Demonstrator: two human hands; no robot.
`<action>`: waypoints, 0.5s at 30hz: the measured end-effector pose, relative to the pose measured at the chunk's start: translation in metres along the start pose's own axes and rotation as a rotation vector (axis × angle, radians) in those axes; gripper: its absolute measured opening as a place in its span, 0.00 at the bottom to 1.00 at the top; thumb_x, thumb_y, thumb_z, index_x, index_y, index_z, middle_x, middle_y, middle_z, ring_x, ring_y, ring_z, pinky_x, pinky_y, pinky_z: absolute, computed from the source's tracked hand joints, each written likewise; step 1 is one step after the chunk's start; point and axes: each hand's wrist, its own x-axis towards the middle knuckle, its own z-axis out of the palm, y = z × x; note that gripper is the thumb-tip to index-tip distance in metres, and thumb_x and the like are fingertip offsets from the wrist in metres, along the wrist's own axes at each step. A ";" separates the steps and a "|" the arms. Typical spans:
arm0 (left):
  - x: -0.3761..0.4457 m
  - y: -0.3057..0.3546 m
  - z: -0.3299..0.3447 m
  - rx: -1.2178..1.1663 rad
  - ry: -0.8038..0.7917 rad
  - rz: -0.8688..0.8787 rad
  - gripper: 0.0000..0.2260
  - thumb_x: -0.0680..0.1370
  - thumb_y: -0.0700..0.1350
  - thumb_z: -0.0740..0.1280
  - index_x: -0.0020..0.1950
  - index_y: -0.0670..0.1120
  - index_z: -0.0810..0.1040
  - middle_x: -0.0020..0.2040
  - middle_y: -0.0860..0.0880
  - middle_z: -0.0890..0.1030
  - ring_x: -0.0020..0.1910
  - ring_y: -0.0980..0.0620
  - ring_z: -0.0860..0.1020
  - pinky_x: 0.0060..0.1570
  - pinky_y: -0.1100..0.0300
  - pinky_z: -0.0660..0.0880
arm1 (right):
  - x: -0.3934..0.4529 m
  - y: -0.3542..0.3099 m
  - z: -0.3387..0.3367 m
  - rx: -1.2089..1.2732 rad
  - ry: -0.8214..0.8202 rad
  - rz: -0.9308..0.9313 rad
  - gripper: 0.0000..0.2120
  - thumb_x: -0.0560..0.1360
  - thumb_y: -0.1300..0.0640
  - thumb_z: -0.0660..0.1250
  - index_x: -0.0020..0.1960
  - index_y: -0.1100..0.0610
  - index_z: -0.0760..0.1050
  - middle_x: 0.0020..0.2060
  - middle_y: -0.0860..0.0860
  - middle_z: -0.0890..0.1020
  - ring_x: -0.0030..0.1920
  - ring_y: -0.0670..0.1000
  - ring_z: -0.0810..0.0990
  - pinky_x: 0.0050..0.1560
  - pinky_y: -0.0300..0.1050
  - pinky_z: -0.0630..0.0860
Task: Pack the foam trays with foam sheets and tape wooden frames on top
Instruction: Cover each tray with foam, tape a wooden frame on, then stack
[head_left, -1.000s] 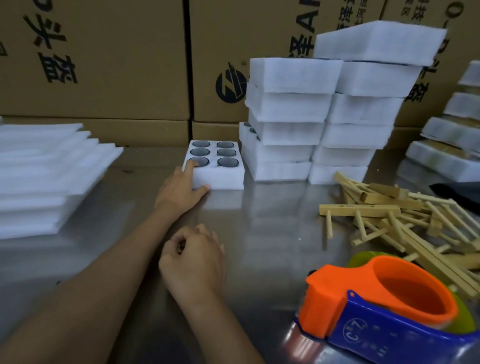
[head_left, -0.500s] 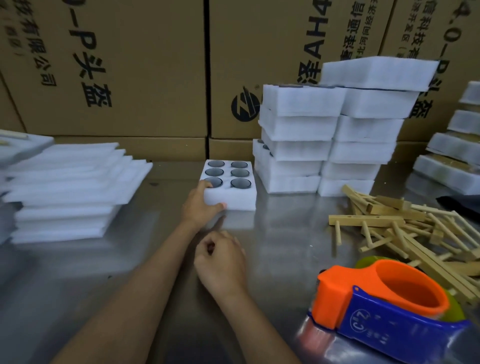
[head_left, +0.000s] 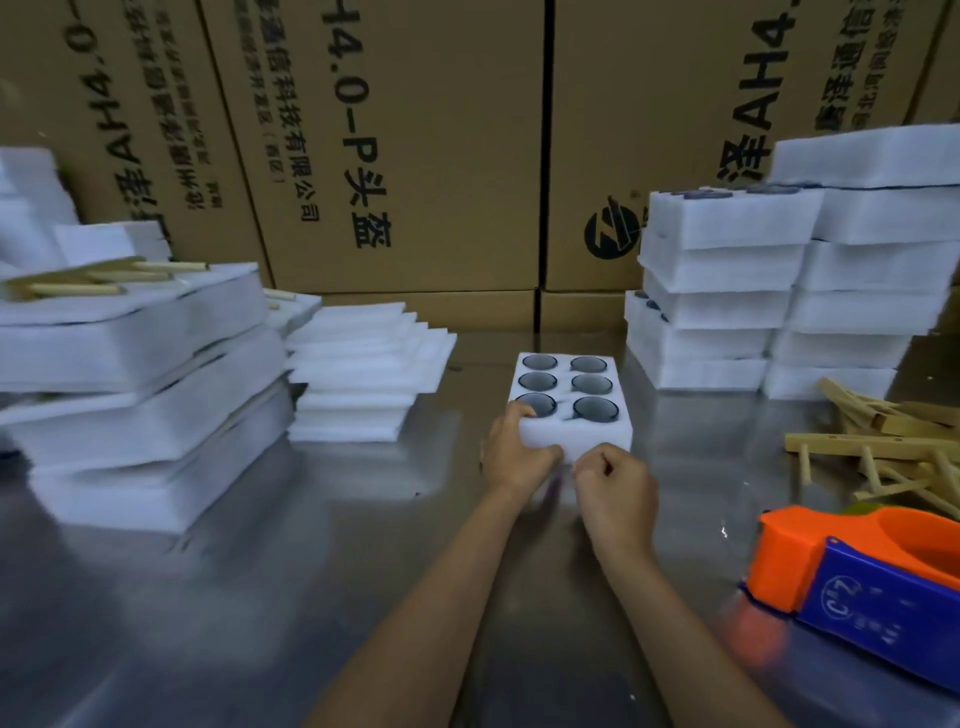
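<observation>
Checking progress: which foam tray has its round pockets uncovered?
The lone foam tray held by the left hand; its six pockets show, unlike the stacked trays behind.

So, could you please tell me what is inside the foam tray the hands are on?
The foam tray has six round pockets, each holding a dark, glassy round item; its type is unclear. The left hand covers part of the near-left pocket. Pocket depth is hidden.

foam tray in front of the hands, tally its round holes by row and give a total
White foam tray, dark round holes:
far row: 2
middle row: 2
near row: 2, left hand finger at the left one
total: 6
</observation>
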 end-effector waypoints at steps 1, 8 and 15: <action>-0.005 0.000 -0.003 -0.031 0.000 -0.002 0.22 0.59 0.49 0.68 0.53 0.53 0.71 0.57 0.51 0.75 0.61 0.45 0.75 0.60 0.50 0.74 | -0.004 -0.002 -0.003 -0.033 0.082 -0.037 0.08 0.71 0.66 0.61 0.33 0.63 0.72 0.30 0.56 0.74 0.37 0.59 0.71 0.36 0.53 0.70; -0.039 -0.002 -0.016 -0.076 0.003 0.002 0.22 0.59 0.49 0.67 0.53 0.54 0.71 0.59 0.49 0.76 0.58 0.47 0.76 0.59 0.49 0.74 | -0.028 -0.002 -0.018 -0.297 0.130 -0.213 0.20 0.71 0.62 0.66 0.64 0.57 0.75 0.66 0.57 0.71 0.66 0.60 0.67 0.60 0.54 0.63; -0.063 -0.002 -0.025 -0.094 0.072 0.011 0.14 0.67 0.43 0.67 0.51 0.51 0.73 0.58 0.45 0.76 0.56 0.44 0.76 0.57 0.50 0.74 | -0.037 0.006 -0.027 -0.356 -0.196 -0.142 0.32 0.75 0.54 0.64 0.76 0.48 0.58 0.74 0.52 0.62 0.72 0.57 0.64 0.68 0.52 0.64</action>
